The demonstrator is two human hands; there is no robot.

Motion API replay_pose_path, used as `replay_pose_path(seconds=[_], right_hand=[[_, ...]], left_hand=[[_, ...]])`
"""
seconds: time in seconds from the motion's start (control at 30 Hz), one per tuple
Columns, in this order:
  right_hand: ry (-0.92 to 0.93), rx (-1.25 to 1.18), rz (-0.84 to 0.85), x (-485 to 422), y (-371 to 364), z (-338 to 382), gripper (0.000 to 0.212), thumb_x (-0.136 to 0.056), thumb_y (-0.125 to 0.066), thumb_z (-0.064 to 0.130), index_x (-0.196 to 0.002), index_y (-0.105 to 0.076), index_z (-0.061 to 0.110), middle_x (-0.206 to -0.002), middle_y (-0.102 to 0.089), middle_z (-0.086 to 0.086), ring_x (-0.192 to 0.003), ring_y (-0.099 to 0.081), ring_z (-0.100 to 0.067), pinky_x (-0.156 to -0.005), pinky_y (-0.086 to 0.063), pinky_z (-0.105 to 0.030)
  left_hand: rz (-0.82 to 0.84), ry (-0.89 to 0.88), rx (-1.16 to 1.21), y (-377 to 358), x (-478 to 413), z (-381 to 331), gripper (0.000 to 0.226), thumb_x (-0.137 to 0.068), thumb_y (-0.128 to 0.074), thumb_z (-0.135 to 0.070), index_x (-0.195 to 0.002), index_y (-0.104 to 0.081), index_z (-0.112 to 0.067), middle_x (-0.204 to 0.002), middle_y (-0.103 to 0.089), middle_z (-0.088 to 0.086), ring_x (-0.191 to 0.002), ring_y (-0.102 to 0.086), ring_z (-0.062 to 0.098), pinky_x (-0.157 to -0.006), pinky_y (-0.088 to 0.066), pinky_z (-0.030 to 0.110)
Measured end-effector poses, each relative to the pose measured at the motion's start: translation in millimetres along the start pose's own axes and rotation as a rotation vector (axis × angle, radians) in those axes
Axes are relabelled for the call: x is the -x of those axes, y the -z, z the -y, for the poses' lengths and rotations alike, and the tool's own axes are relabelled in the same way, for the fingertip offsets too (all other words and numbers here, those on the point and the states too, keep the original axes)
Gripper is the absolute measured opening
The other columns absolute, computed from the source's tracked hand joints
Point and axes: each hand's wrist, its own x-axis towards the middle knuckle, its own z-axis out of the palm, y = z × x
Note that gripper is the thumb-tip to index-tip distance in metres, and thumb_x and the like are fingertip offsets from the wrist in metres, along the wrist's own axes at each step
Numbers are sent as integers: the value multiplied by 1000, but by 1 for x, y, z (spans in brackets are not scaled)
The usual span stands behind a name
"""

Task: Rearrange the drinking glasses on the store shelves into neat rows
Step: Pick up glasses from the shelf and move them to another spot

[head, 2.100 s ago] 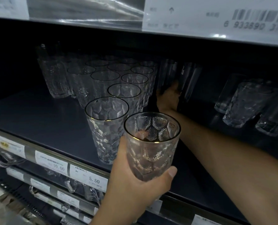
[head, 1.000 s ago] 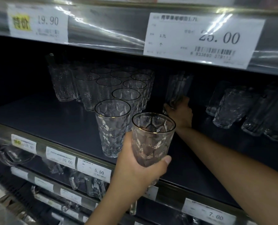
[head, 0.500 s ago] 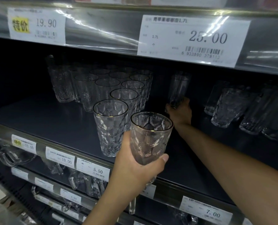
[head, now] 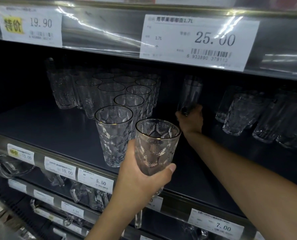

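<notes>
A price label reading 19.90 (head: 31,25) is hanging on the rail above and well to the left of the front glass (head: 113,135), a gold-rimmed, dimpled tumbler that is standing upright near the front edge of the dark shelf (head: 40,125). Behind the front glass and to its left, a cluster of similar tumblers (head: 107,87) is standing in rows. Just to the right of the front glass, the person's left hand (head: 140,181) is holding a matching gold-rimmed glass (head: 155,148) upright, fingers and thumb wrapped round its lower half. Further right of the front glass and deeper in, the right hand (head: 190,120) is gripping the base of a tall clear glass (head: 190,94), fingers curled round it. Whether that glass is resting on the board or is raised cannot be told in the gloom. A label reading 25.00 (head: 196,40) is hanging above and to the right of the front glass. Well to the right of the front glass, another group of textured glasses (head: 244,115) is standing loosely bunched.
</notes>
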Motion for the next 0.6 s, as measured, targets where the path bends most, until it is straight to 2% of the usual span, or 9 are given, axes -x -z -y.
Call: replay_pose_path(seconds=[0.1,0.27,0.37,0.47,0.6], right_hand=[[1,-4,-1,0,-1,-1,61,-81,-74,21,-129,-41,3,-129,-54,-15,-116,-55,-30,-82,-36,-21],[3,-2,-9,-2,-2,-2,59,-79,-74,20,-126,-42,2,-126,-57,-17,-114,-57,-32,-82,-39,-24],[-3,0,-3,-2,-2,-1,60,-80,-74,20,-127,-42,2,-126,-56,-17,-114,-57,-32,-85,-42,-26],[-15,-7,8,-2,-2,-2,60,-80,-73,19,-129,-41,3,-128,-55,-16,-116,-56,-31,-84,-38,-22],[-7,-12,21,-2,0,-2,60,-81,-72,19,-129,-41,4,-128,-56,-15,-117,-56,-31,-85,-39,-23]], left_hand=[[9,5,11,1,1,-1,55,-72,-83,-10,-104,-51,-40,-93,-72,-21,-85,-71,2,-78,-52,21],[7,5,12,1,1,0,51,-64,-81,-22,-93,-53,-53,-96,-72,-17,-87,-72,6,-80,-52,23],[19,4,23,2,1,1,53,-69,-84,-17,-96,-53,-50,-96,-72,-16,-87,-72,7,-79,-52,22],[27,6,15,2,1,1,54,-72,-83,-11,-104,-51,-41,-95,-71,-19,-85,-72,4,-74,-54,20],[8,-6,-4,0,-2,2,54,-70,-85,-16,-106,-51,-37,-96,-71,-17,-87,-71,5,-75,-56,21]])
